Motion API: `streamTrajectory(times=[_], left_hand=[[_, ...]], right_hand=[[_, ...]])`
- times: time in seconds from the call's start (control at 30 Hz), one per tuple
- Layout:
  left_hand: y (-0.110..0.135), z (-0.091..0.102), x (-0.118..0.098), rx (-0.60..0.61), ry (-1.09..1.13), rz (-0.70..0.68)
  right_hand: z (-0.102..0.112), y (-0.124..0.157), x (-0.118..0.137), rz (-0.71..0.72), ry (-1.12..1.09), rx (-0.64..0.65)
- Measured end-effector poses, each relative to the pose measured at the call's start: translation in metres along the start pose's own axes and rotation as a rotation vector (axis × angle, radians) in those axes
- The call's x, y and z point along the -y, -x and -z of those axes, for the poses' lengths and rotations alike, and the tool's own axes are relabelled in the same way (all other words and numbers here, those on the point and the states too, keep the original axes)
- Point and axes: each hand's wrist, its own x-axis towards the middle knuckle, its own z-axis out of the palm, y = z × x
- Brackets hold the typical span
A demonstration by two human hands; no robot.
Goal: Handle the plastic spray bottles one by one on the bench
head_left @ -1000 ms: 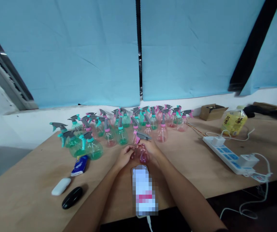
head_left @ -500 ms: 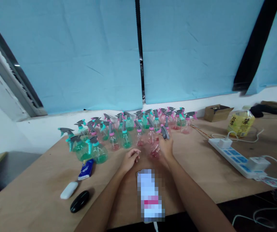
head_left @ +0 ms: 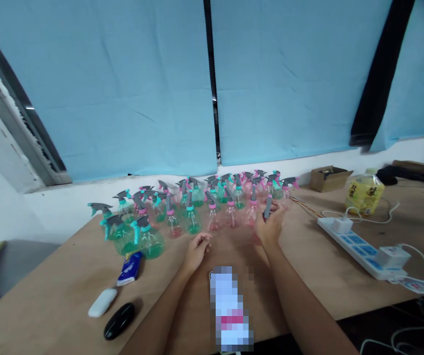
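Observation:
My right hand [head_left: 270, 228] is wrapped round a spray bottle with a grey trigger head [head_left: 267, 207]; the fingers hide most of its body. It is at the right end of the front row of spray bottles, beside a pink-collared spray bottle [head_left: 253, 212]. My left hand [head_left: 198, 248] rests near the table top with loosely curled fingers and nothing in it. Just beyond it stand a pink-collared spray bottle [head_left: 212, 217] and a teal-collared spray bottle with green liquid [head_left: 193, 222]. Several more clear bottles, with pink or green liquid, stand in rows behind.
A phone [head_left: 230, 310] lies between my forearms. At left are a blue packet [head_left: 129, 268], a white case [head_left: 102, 302] and a black oval object [head_left: 119, 321]. To the right are a power strip [head_left: 360, 249] with cables, a yellow-labelled jug [head_left: 365, 192] and a cardboard box [head_left: 329, 178].
My right hand has moved right with the spray bottle, away from the front-row bottles. My left hand stays nearly in place. The view has shifted slightly.

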Motion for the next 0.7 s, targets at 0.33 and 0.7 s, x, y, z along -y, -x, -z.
streamTrajectory(times=[0.33,0.7], left_hand=[[0.015,0.028,-0.028,-0.308,-0.545,-0.481],[0.008,0.07,-0.025,-0.698,-0.832,-0.627]], right_hand=[[-0.003,0.001,-0.004,0.017,0.174,-0.121],[0.008,-0.014,-0.017,0.032,0.133,-0.185]])
